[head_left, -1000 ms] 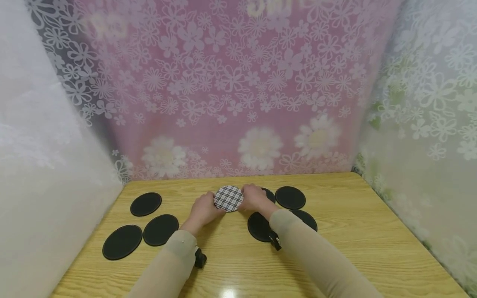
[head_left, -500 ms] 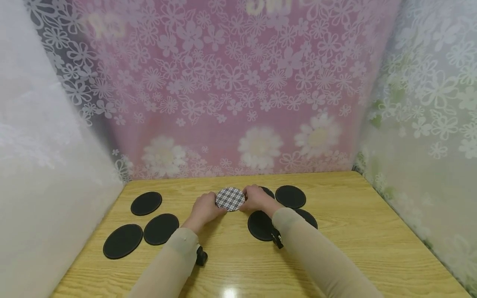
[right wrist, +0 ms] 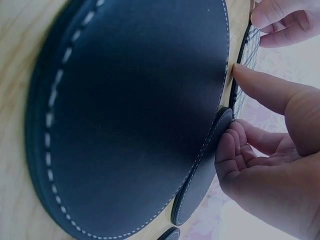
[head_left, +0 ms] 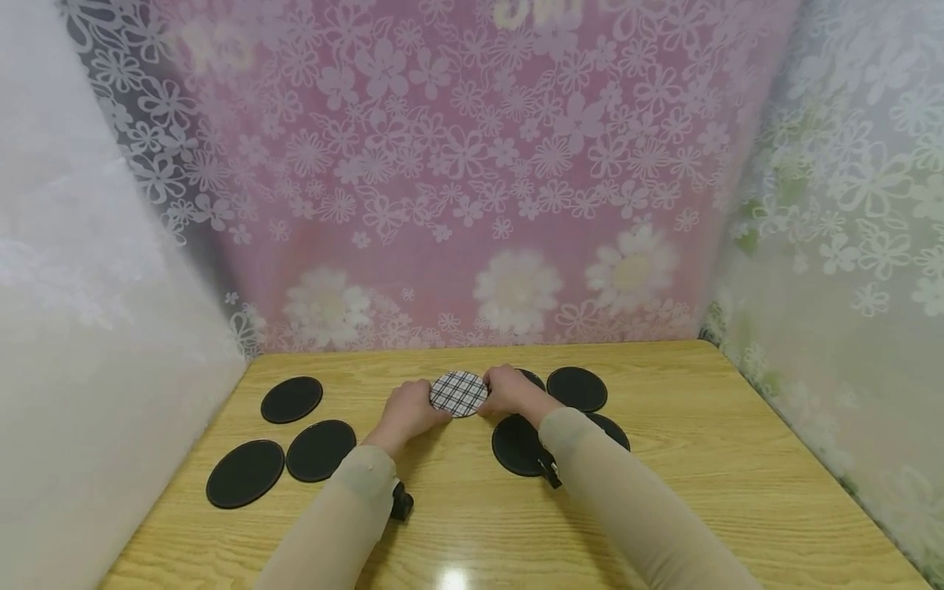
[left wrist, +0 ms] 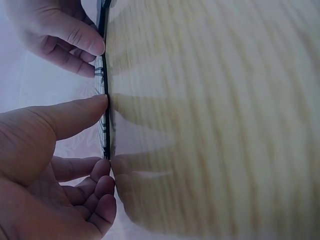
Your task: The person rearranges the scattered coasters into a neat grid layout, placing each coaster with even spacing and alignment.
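Note:
A round coaster with a white-and-black plaid face [head_left: 459, 394] lies toward the back middle of the table, between both hands. My left hand [head_left: 409, 412] grips its left edge, thumb at the near side. On the opposite edge, my right hand [head_left: 511, 391] holds it with thumb and fingers. In the left wrist view the coaster's dark rim [left wrist: 107, 125] is seen edge-on, low against the wood. A black stitched coaster [right wrist: 140, 110] fills much of the right wrist view, beside the right hand. The right hand and forearm partly cover some black coasters in the head view.
Three black coasters lie at the left, one of them [head_left: 246, 474] nearest the front. Several more, including one at the back [head_left: 577, 388], are grouped at the right under the right forearm. Flowered sheets hang behind and on both sides of the wooden table [head_left: 737, 475].
The plaid coaster has shifted very slightly to the right, with both hands keeping their grip. The black coasters stay in place; the head view has drifted a little.

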A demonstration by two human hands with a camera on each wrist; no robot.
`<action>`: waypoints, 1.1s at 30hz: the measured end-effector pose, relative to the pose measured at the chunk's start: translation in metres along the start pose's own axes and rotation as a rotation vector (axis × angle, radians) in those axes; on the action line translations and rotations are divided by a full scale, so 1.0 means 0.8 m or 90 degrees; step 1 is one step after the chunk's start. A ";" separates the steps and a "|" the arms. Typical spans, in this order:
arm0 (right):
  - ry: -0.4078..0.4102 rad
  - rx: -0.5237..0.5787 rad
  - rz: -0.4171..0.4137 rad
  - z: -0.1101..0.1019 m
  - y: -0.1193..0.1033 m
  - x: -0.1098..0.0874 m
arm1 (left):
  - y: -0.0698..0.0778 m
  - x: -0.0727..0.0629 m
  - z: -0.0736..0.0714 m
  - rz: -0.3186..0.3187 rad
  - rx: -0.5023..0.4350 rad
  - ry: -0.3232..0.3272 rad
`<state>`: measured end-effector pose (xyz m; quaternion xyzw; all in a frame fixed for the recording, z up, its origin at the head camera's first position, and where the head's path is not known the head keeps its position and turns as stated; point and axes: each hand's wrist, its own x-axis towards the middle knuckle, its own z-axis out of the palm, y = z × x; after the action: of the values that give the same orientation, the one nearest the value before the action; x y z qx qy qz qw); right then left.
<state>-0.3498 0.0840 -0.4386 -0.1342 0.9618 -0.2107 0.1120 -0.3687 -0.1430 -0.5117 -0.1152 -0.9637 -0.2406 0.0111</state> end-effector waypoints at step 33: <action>0.017 -0.017 -0.152 0.052 -0.130 -0.038 | -0.040 -0.154 -0.146 -0.071 0.056 0.031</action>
<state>-0.2877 -0.0136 -0.4253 -0.2465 0.9432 -0.2112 0.0714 -0.2600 -0.2515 -0.4322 -0.0545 -0.9777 -0.2009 0.0265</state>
